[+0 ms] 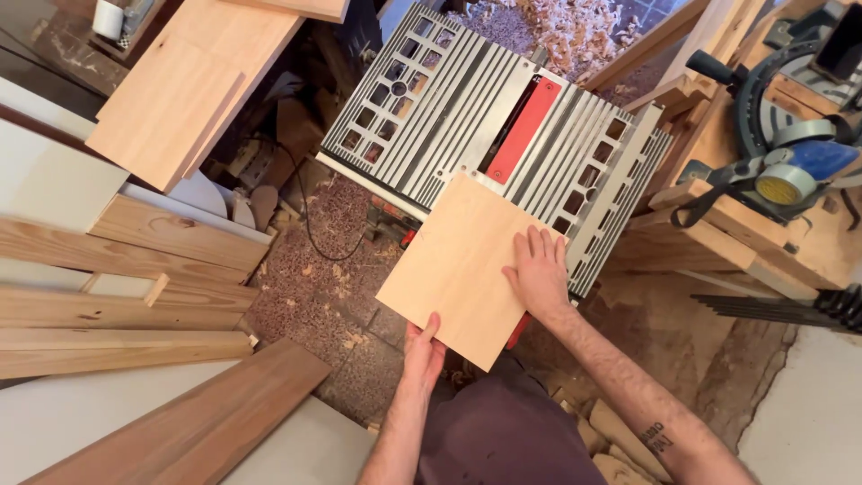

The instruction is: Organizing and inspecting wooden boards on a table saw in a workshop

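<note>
Board: a square, pale wooden board (458, 269) lies flat on the near corner of the saw table (449, 99), and its near part juts out over the floor.
Left hand: the left hand (422, 346) grips the near edge of the board, thumb on top and fingers hidden beneath.
Right hand: the right hand (539, 269) lies flat and spread on the top face of the board near its right edge, pressing down with nothing clasped.
Saw table: a ribbed grey metal top with rows of square cut-outs, set at a slant in the view; a red insert plate (523, 128) runs along its middle, just beyond the far edge of the board.
Shavings: a heap of wood shavings (575, 27) lies past the far end of the saw table, and sawdust covers the floor (314, 269) beneath it.
Left side: long planks (126, 305) lie stacked side by side, with a darker plank (197, 422) slanting in front of them; a pale panel (193, 85) rests above.
Right side: a mitre saw (790, 135) with a blue motor housing sits on a wooden stand (718, 233), well apart from the hands.
Cable: a black cable (310, 224) trails across the floor by the saw table.
</note>
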